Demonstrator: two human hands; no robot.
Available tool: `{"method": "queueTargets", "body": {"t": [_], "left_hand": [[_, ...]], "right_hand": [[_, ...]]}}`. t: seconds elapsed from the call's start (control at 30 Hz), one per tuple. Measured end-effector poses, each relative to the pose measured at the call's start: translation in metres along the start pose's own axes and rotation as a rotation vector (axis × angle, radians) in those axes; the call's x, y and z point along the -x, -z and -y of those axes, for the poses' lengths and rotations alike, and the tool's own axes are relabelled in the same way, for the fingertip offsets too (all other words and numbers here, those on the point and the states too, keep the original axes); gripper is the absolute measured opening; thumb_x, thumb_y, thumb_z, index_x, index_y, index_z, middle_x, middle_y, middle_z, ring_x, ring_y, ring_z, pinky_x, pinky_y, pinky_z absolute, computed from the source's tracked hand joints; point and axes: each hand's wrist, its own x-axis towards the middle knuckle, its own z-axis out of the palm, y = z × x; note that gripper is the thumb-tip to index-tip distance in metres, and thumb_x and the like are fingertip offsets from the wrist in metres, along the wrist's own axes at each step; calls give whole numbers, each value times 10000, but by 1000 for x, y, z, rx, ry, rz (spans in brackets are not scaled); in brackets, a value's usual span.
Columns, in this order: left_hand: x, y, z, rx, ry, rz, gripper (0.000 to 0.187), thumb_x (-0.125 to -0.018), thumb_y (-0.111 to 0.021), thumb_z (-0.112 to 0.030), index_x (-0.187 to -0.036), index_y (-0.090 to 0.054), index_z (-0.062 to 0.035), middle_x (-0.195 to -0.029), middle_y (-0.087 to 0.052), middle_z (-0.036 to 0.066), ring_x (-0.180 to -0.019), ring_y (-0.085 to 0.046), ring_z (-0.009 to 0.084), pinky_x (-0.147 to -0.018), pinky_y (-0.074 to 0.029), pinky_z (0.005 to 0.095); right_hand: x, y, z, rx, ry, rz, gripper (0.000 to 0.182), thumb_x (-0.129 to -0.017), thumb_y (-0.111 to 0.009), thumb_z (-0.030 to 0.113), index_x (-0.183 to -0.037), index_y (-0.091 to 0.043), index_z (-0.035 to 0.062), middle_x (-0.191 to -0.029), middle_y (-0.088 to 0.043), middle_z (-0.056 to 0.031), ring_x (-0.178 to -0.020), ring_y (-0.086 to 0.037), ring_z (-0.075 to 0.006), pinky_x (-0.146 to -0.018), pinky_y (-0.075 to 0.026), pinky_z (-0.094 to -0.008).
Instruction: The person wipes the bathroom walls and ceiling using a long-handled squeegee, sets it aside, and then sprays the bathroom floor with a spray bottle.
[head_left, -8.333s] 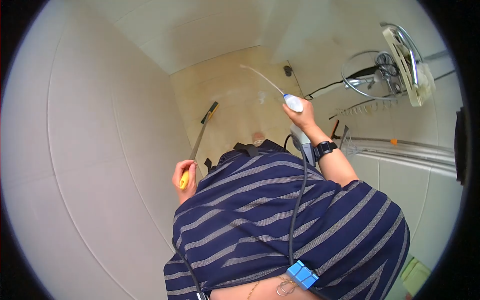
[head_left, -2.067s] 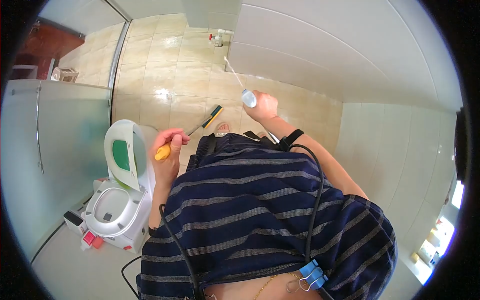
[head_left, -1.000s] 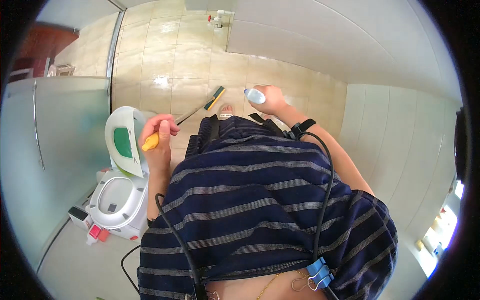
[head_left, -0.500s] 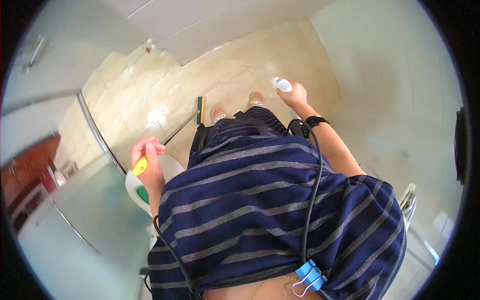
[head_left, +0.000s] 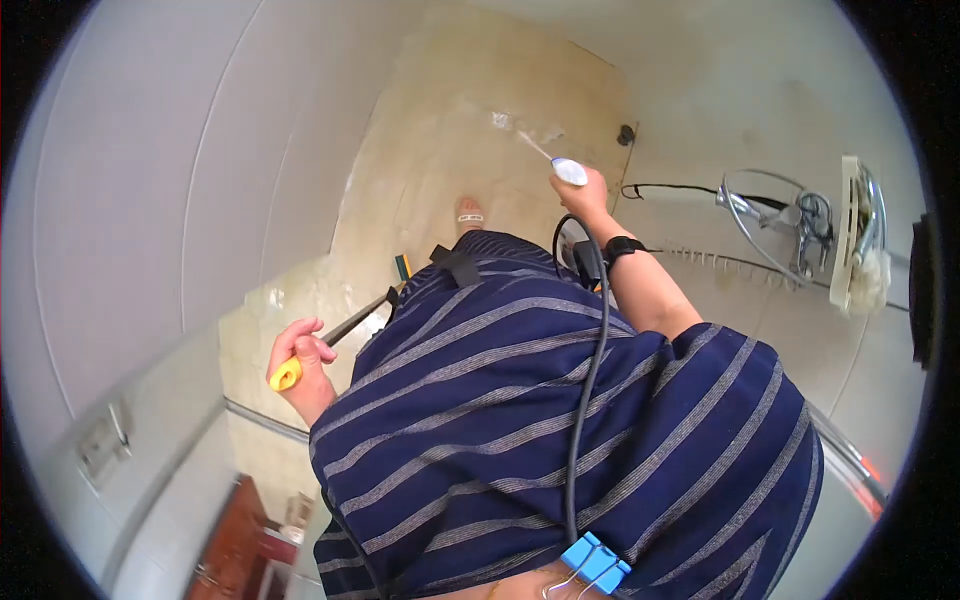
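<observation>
My left hand [head_left: 302, 370] is wrapped round the upper end of a long-handled floor brush [head_left: 352, 325], whose dark pole has a yellow tip. Its green and yellow head [head_left: 402, 267] rests on the floor, partly hidden by my clothes. Out in front, my right hand [head_left: 588, 192] grips a white bottle [head_left: 570, 172] with a blue edge; most of it is hidden by the hand. A thin pale streak runs from the bottle toward the tiled floor [head_left: 430, 150], where whitish wet patches [head_left: 502, 120] lie.
A shower tap with hose [head_left: 810, 220] and a white rack [head_left: 850, 240] are on the right wall. A dark round object [head_left: 626, 134] sits at the floor's edge. Pale panels [head_left: 200, 150] stand on the left, with a reddish-brown cabinet [head_left: 235, 530] at lower left. My sandalled foot [head_left: 470, 215] is ahead.
My body and view have turned rightward, bringing the shower tap into sight. The pale streak from the bottle now shows. Both hands keep their hold; the brush head is more covered by my clothes.
</observation>
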Motion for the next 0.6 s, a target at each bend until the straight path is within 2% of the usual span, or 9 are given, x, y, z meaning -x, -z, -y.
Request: {"method": "queueTargets", "body": {"t": [0.13,0.2,0.33,0.43,0.5,0.53,0.6], "left_hand": [[-32,-29,-23,8,-59,97,264,-876,-584,-246,-942,-600,9,-820,-599,113,-573,-500,104,-573,-416,235],[-54,-45,-26,22,-84,150,251,-876,-583,-236,-946,-601,5,-829,-601,127,-577,-498,105,-584,-417,240],[-87,-79,-31,26,-130,247,250,-883,-575,-233,-940,-600,9,-828,-605,125,-578,-496,106,-573,-410,243],[-108,-93,-42,0,-191,389,256,-884,-575,-246,-917,-608,6,-782,-597,103,-575,-493,105,-564,-402,241],[-128,-100,-51,-110,-241,526,332,-888,-554,-317,-905,-599,12,-633,-532,52,-643,-535,143,-658,-445,285],[-138,-104,-52,-116,-258,577,332,-888,-554,-317,-905,-599,12,-633,-532,52,-643,-535,143,-658,-445,285],[-160,-113,-47,-79,-299,589,277,-889,-572,-269,-862,-624,2,-652,-545,41,-574,-490,102,-556,-389,235]], "right_hand": [[-6,17,-12,-78,-46,-85,338,-656,-667,386,-886,-668,138,-849,-655,-131,-819,-621,-316,-701,-496,-402],[-16,16,-16,-226,0,-202,326,-655,-677,375,-877,-670,137,-833,-656,-127,-805,-624,-313,-690,-499,-397],[-20,27,-23,-241,-109,-327,310,-657,-680,366,-870,-671,140,-824,-657,-121,-793,-627,-311,-686,-499,-392],[4,49,-22,-139,-138,-406,298,-657,-687,357,-852,-669,133,-812,-657,-117,-771,-629,-305,-669,-499,-391],[21,46,-29,-288,-100,-511,286,-657,-693,344,-831,-665,118,-795,-656,-119,-752,-632,-297,-643,-497,-383],[34,44,-31,-303,-139,-545,286,-657,-693,344,-831,-665,118,-795,-656,-119,-752,-632,-297,-643,-497,-383],[67,36,-30,-340,-180,-536,270,-656,-701,320,-808,-663,100,-764,-655,-118,-731,-634,-289,-623,-495,-368]]}}
